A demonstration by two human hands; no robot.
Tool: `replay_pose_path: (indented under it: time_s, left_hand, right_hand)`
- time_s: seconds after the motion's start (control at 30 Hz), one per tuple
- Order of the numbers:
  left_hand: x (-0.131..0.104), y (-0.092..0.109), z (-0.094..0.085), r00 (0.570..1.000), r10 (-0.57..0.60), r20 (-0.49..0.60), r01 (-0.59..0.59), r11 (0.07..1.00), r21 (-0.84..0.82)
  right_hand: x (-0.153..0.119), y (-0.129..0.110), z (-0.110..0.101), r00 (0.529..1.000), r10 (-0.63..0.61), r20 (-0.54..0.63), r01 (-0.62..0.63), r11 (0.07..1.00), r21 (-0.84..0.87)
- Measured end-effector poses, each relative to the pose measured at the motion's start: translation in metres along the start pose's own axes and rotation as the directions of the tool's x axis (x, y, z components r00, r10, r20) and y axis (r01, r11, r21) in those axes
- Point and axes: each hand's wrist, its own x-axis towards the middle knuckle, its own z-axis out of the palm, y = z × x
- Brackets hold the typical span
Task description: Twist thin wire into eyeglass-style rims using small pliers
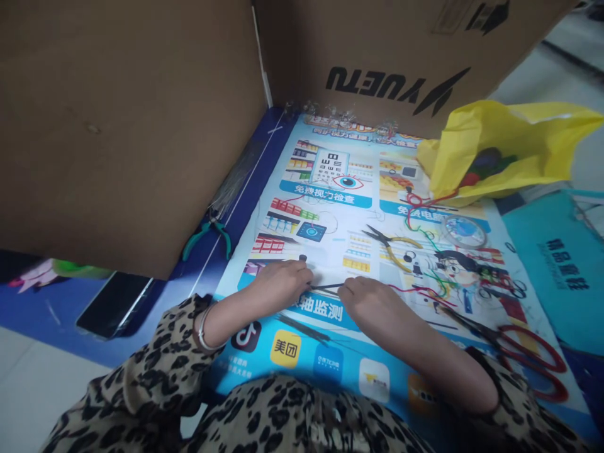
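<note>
Nearest the body, loose dark wires (pixel 306 329) lie on the printed poster (pixel 330 255). Just beyond, the left hand (pixel 282 283) and right hand (pixel 367 302) appear to pinch opposite ends of a thin dark rod (pixel 329 287), neither nearer; it lies between them, long axis left to right, right end pointing towards red thread (pixel 401 289). Farther off, yellow-handled pliers (pixel 387 241) lie splayed.

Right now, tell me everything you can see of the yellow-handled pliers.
The pliers lie on the printed poster, beyond the right hand. Their slim, dark, metallic-looking nose points left and slightly away; two yellow handles spread apart, one rightward, the other curving toward the person. Neither hand touches them. Whether the tips meet is unclear.
</note>
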Motion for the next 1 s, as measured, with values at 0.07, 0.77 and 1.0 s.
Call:
replay_pose_path:
  time_s: [0.07, 0.77, 1.0]
  left_hand:
    - [0.000, 0.000, 0.001, 1.000, 0.006, 0.001, -0.006, 1.000, 0.001]
    - [-0.004, -0.001, -0.002, 0.986, 0.106, -0.131, -0.121, 0.986, -0.112]
    - [-0.003, 0.010, 0.007, 0.928, 0.295, -0.225, -0.299, 0.954, 0.019]
  right_hand:
    - [0.001, -0.004, -0.001, 1.000, -0.011, 0.023, 0.012, 1.000, -0.019]
    - [-0.004, 0.009, 0.015, 0.977, -0.060, -0.205, 0.057, 0.998, -0.021]
    - [-0.005, 0.004, 0.014, 0.957, -0.050, -0.287, 0.065, 0.997, 0.044]
